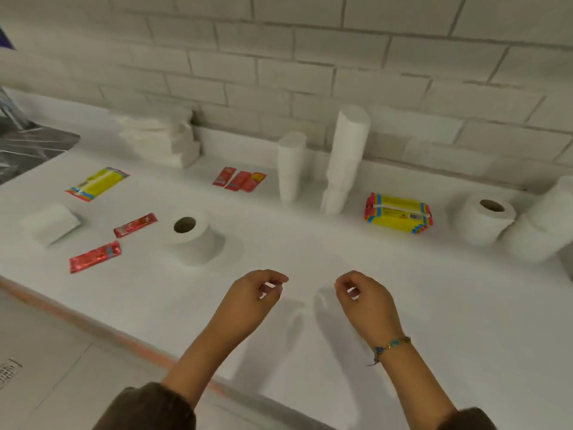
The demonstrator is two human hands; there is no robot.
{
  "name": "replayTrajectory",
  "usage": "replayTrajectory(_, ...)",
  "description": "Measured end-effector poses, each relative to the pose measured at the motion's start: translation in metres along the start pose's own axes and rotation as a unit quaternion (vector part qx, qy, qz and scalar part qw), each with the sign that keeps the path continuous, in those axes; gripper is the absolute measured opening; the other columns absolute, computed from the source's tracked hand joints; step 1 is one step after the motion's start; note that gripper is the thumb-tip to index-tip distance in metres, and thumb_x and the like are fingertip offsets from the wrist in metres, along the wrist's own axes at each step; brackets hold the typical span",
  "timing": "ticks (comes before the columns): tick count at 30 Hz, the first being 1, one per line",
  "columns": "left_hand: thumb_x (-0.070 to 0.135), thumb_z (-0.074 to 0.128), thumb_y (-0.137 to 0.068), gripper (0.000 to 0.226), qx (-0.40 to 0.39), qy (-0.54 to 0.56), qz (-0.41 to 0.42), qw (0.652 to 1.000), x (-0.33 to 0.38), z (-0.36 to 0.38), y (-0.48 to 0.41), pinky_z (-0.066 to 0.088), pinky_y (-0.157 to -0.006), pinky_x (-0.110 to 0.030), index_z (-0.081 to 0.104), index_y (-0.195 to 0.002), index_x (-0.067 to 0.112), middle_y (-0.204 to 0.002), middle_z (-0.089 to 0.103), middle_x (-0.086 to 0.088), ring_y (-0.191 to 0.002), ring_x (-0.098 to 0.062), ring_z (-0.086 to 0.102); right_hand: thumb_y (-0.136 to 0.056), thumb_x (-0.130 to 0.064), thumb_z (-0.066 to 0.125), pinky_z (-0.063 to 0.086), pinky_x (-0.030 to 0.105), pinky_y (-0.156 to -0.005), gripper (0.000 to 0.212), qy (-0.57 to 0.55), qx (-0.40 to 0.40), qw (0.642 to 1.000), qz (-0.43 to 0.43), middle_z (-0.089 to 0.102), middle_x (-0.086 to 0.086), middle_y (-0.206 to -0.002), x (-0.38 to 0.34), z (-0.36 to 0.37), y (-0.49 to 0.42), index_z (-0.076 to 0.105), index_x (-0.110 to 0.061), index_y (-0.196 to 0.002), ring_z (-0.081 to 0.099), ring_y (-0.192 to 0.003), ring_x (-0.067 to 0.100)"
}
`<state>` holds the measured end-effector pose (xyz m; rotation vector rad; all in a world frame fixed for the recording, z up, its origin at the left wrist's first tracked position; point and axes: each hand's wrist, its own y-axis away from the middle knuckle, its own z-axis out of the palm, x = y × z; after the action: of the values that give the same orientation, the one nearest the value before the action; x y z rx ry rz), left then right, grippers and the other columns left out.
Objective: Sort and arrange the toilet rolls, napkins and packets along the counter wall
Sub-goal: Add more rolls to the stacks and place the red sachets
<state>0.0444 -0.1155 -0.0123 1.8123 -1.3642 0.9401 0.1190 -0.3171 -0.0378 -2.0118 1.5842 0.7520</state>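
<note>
White and smooth, the counter runs under me, with a white brick wall behind it. Closest to me, I see my left hand and my right hand hanging over the bare counter, side by side but apart. Both are empty, with the fingers curled in loosely and the fingertips almost meeting the thumbs. A beaded bracelet sits on my right wrist.

Farther out on the left lie two shiny red packets, a folded white napkin block and a round soft toilet roll standing on its end. On the right sit a yellow packet with bright striped ends, then another toilet roll touching more white rolls at the edge.

Nearer the wall are a flat yellow pack, three small red sachets, two tall white stacks and a fluffy napkin pile.
</note>
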Motion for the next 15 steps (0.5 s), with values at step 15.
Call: replayTrajectory(15, 0.022, 0.053, -0.092, 0.02, 0.071, -0.058, -0.031, 0.995, -0.146, -0.232, 0.01, 0.042, -0.072, -0.011, 0.066, -0.103, 0.032, -0.102, 0.062, 0.019, -0.085, -0.004, 0.061, -0.077, -0.044, 0.069, 0.044, 0.038, -0.101, 0.055, 0.004, -0.035, 0.997, -0.064, 0.04, 0.001, -0.138, -0.206, 0.175, -0.028, 0.05, -0.022, -0.125, 0.043, -0.122, 0.022)
